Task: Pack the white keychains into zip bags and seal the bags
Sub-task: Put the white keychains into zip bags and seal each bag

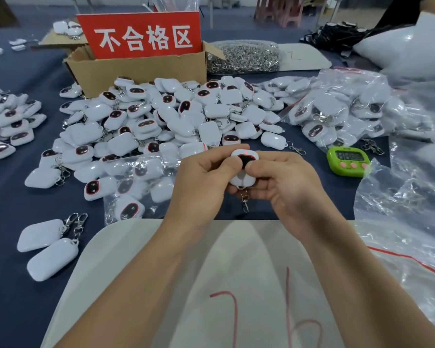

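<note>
Both hands are clamped on the same thing: left hand [201,177] and right hand [281,182] pinch one small white plastic keychain [244,169] with a dark glossy face from either side. The fingers are curled round it and the thumbs rest on the front, so neither hand is free. It's held up in the air just past the near edge of the dark blue table [8,202], face toward the camera, with its metal clasp [245,205] dangling underneath. A tiny red dot glows at the top, so my guess is it's held that way for a quick check before bagging, not for packing yet. The half-filled clear zip bag [158,209] lies flat just left of the hands, mouth not clearly readable from here, close enough to drop the piece straight in. Behind it the big heap of loose keychains [176,114] fills the middle of the table, handy for grabbing the next one. At the far edge there's a brown cardboard box [136,71] with a red sign [141,36], likely for rejects. A green digital timer [348,162] sits toward the right edge, and crumpled clear empty bags [402,209] are piled at the right edge within reach. A white sheet [161,259] with red scribbles hangs over the near edge under the forearms.
</note>
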Demonstrator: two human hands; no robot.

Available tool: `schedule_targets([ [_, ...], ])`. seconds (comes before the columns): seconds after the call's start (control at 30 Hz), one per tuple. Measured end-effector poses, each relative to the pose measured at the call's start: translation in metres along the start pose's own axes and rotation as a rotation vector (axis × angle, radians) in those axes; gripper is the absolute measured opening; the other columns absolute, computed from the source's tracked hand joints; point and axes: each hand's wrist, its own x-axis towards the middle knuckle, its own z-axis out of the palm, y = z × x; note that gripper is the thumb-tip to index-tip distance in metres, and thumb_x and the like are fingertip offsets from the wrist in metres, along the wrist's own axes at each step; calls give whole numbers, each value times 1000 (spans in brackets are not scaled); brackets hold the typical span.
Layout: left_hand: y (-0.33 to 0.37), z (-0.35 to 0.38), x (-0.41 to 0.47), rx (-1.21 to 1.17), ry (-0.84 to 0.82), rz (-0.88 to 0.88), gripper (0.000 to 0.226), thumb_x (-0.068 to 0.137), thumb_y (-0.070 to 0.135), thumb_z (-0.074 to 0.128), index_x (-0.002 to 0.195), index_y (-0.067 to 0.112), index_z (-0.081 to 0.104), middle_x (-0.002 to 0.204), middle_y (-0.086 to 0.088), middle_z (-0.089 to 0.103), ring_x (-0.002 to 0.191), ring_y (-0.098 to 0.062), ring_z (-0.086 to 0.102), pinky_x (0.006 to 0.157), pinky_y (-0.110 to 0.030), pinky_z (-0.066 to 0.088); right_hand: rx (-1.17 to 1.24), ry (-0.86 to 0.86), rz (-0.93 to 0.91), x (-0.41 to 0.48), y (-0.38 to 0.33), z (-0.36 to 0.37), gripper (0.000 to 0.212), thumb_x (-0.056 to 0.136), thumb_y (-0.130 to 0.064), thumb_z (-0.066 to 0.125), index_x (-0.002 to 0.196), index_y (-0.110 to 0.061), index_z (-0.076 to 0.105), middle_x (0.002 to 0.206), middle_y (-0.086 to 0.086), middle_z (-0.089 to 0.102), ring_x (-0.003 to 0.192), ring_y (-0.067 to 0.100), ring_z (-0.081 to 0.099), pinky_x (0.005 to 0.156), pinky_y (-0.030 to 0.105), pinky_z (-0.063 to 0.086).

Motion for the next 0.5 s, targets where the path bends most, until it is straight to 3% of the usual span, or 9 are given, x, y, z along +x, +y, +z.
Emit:
schedule_targets([
  [0.23,1,-1,0,101,68,32,26,93,26,62,86,42,82,70,8,71,57,-7,57,54,-17,47,2,-22,-17,-2,0,4,27,88,-8,56,97,-8,81,90,21,77,79,30,72,77,36,60],
  [0.37,-2,0,-2,167,115,92,26,96,21,60,93,33,83,63,4,69,51,-10,53,51,-20,47,-17,-29,-7,-1,1,8,28,83,-10,56,95,-9,82,91,23,77,76,29,71,71,33,60],
  [0.5,-2,1,-3,183,132,91,23,92,25,60,93,29,83,65,4,69,56,-12,55,56,-28,52,-38,-36,-17,-2,1,8,28,79,-9,59,96,-9,81,95,25,76,80,29,72,78,39,63],
])
